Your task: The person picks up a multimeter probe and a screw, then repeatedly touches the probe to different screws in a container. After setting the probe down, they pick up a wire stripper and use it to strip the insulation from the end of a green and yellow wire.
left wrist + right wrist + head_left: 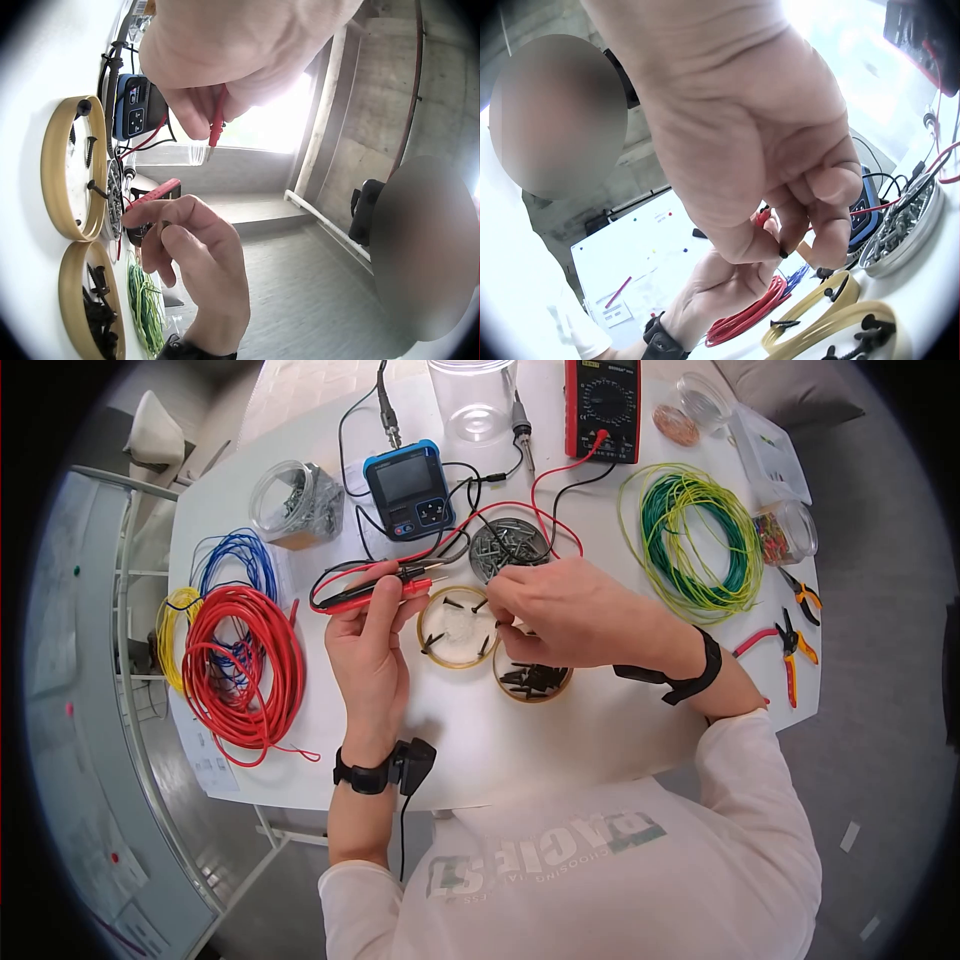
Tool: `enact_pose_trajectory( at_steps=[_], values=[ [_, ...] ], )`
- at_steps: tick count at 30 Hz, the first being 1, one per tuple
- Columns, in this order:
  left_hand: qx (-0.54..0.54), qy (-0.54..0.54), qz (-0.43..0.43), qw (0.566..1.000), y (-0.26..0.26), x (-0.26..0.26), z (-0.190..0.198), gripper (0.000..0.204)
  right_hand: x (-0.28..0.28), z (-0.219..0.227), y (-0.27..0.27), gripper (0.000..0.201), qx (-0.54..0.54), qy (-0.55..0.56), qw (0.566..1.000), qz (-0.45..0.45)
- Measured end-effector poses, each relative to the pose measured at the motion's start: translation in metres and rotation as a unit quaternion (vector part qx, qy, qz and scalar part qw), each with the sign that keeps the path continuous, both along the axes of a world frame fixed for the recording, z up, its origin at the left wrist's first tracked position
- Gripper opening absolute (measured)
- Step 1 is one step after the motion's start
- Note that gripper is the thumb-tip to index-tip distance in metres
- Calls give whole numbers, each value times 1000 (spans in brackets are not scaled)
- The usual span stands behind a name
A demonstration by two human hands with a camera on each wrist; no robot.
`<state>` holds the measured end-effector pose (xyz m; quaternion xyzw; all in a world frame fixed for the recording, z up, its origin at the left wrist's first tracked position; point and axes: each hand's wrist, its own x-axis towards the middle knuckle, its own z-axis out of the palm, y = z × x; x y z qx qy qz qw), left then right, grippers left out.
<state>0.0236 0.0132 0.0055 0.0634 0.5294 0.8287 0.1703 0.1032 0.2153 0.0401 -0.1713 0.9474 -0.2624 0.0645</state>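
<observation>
My left hand (pixel 372 622) grips a red probe (pixel 372 594) and a black probe (pixel 385 572) side by side, tips pointing right. From the left wrist view the red probe (pixel 217 124) hangs out of those fingers. My right hand (pixel 560 610) hovers over two wood-rimmed dishes and pinches a small black screw (pixel 782 253) between thumb and fingertips. The left dish (pixel 430 645) holds a few black screws. The right dish (pixel 505 690), partly under my right hand, is full of them. The probe leads run back to a red multimeter (pixel 603 405).
A round tin of screws (pixel 508 547) and a blue handheld meter (pixel 410 488) lie behind the dishes. Red (pixel 243 660), blue (pixel 235 555) and yellow (pixel 168 628) wire coils sit left, a green-yellow coil (pixel 690 535) right. Pliers (pixel 795 650) lie near the right edge. A jar (pixel 295 500) stands back left.
</observation>
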Motion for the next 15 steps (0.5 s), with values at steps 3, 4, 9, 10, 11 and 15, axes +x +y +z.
enact_pose_trajectory(
  at_steps=[3,4,9,10,11,15],
  values=[
    [-2,0,3,1000,0,0,1,22,-2,-1,4,14,-38,21,999,-15],
    [1,-3,0,1000,0,0,2,22,-3,0,4,14,-39,6,999,-11],
    [3,-4,-2,1000,-1,0,2,22,-5,5,1,15,-54,-30,998,-11],
    [1,-6,0,1000,-1,0,2,22,-5,4,2,15,-55,-38,998,-8],
    [1,-6,0,1000,-1,-1,2,22,-5,3,2,15,-57,-46,997,-6],
    [6,0,-2,1000,-2,-1,2,22,-6,6,2,14,-65,-59,996,2]
  ],
)
